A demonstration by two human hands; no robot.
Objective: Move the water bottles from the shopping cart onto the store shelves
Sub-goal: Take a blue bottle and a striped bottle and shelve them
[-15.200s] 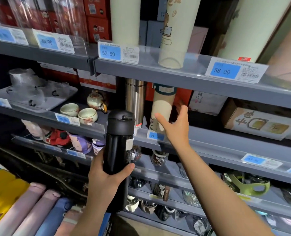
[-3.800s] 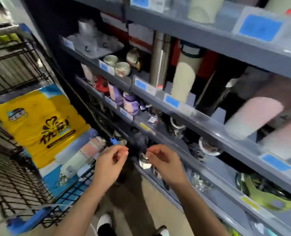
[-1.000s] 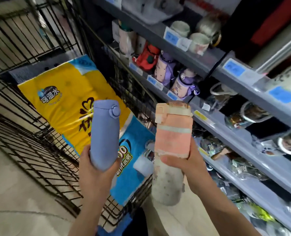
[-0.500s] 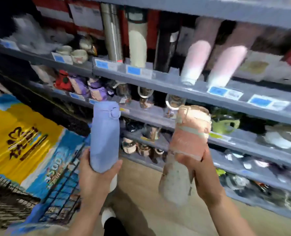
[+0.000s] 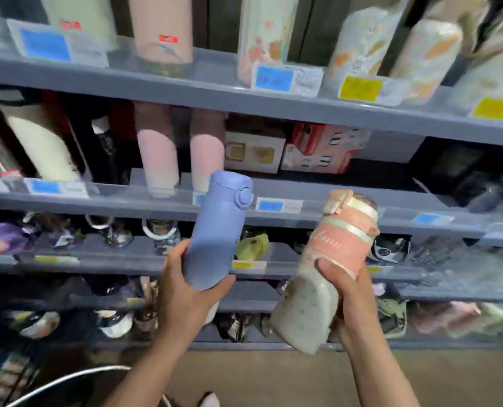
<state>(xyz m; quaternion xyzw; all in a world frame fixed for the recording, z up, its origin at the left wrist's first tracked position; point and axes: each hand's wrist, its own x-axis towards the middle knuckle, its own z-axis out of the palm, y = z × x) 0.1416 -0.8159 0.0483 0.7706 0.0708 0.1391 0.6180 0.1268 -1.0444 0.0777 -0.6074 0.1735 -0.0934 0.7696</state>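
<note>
Both bottles are now out of the cart and raised in front of the shelves: the left hand [image 5: 185, 292] grips the lower part of the blue bottle [image 5: 218, 230], and the right hand [image 5: 347, 292] is wrapped around the middle of the pink bottle [image 5: 329, 265], which tilts to the right. That suggests the carry is nearly over and placing comes next, probably on the middle shelf [image 5: 318, 183] behind them. A second ago the view was down at the cart; now it faces the shelves.
</note>
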